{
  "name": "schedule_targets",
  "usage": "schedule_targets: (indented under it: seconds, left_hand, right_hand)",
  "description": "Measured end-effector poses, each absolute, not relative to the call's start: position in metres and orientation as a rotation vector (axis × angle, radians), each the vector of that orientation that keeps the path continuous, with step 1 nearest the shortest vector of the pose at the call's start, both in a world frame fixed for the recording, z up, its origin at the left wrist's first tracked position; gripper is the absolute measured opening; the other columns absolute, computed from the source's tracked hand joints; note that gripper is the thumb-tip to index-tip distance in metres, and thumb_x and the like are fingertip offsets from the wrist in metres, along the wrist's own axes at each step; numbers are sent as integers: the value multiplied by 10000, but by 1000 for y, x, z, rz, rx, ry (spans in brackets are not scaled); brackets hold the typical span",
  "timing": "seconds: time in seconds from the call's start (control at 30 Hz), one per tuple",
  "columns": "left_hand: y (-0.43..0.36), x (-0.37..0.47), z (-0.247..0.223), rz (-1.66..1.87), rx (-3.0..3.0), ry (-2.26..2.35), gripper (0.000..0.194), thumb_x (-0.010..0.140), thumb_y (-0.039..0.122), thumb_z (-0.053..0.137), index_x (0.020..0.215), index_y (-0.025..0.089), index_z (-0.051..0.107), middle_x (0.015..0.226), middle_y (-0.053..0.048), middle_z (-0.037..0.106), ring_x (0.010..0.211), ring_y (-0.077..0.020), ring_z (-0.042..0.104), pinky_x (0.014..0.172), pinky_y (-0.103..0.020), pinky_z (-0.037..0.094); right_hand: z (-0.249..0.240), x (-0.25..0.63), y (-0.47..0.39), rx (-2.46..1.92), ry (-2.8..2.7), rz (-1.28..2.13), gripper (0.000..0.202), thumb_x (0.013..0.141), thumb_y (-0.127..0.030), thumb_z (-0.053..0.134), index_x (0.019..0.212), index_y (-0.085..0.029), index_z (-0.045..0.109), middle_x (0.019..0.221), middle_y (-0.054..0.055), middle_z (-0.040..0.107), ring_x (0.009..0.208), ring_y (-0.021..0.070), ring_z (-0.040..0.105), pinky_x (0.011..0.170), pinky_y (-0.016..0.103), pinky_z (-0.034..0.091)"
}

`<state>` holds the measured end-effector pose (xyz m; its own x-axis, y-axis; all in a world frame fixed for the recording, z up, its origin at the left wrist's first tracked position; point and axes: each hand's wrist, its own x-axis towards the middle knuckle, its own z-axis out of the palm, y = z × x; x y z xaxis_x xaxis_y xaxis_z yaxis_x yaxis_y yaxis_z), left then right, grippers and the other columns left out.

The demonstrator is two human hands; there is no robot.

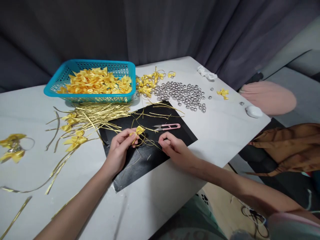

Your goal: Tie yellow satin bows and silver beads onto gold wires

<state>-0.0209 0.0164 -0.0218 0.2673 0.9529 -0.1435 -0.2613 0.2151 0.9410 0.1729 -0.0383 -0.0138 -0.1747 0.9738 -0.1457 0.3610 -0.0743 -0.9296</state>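
My left hand [120,146] pinches a small yellow ribbon bow [140,130] above a black mat [157,165]. Thin gold cord [150,143] loops from the bow toward the right. The fingers of my right hand [178,150] are closed at the far end of that cord and appear to pinch it; the fingertips partly hide the grip. Just beyond my right hand, pink-handled thread snips [172,126] lie on the mat. A few cord scraps are scattered on the mat around both hands.
Behind stands a blue basket [91,95] of yellow bows. Gold cord lengths [105,113] lie before it. Silver beads [182,93] spread beside finished-looking bows [146,85]. More bows [75,141] lie left. A white object [253,111] sits near the table's right corner.
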Motion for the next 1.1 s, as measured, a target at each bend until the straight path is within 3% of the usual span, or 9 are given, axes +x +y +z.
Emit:
schedule_targets:
  seconds: [0.23, 0.43, 0.57, 0.63, 0.83, 1.1]
  left_hand:
    - [16, -20, -21, 1018, 952, 900, 209, 690, 363, 786, 645, 183, 690, 677, 15, 596, 613, -92, 507, 552, -184, 389]
    - [17, -19, -22, 1023, 950, 907, 205, 695, 364, 784, 658, 185, 691, 671, 26, 594, 602, -82, 497, 551, -176, 389]
    - [17, -20, -23, 1021, 954, 913, 210, 698, 363, 782, 651, 181, 688, 668, 23, 595, 599, -84, 493, 550, -183, 389]
    - [17, -20, -23, 1020, 955, 916, 213, 693, 363, 785, 649, 180, 686, 668, 21, 595, 600, -88, 492, 547, -188, 388]
    - [17, -20, -22, 1023, 963, 917, 215, 694, 371, 785, 653, 182, 691, 639, 17, 591, 586, -97, 477, 548, -199, 382]
    - [17, -20, -22, 995, 979, 905, 190, 729, 353, 750, 662, 184, 693, 601, 25, 580, 585, -93, 469, 572, -193, 375]
  right_hand:
    - [-4, 164, -39, -1352, -1533, 960, 140, 950, -277, 423, 841, -198, 464, 552, -87, 270, 474, 91, 265, 473, 245, 231]
    - [4, 149, -32, -1202, -1595, 924, 70, 972, -261, 394, 940, -210, 430, 588, -71, 475, 505, 91, 422, 541, 238, 345]
    - [12, 149, -31, -1235, -1630, 711, 95, 969, -213, 393, 887, -209, 442, 751, -13, 617, 694, 109, 553, 756, 282, 397]
    - [14, 151, -29, -1258, -1622, 659, 111, 964, -215, 393, 870, -207, 451, 803, 7, 603, 764, 124, 551, 778, 294, 386]
    - [7, 148, -21, -1252, -1597, 908, 79, 963, -243, 346, 906, -216, 393, 580, -86, 316, 491, 101, 337, 542, 254, 296]
    - [-7, 143, -23, -1352, -1762, 958, 134, 950, -219, 292, 1035, -192, 392, 692, -25, 499, 619, 138, 490, 631, 275, 375]
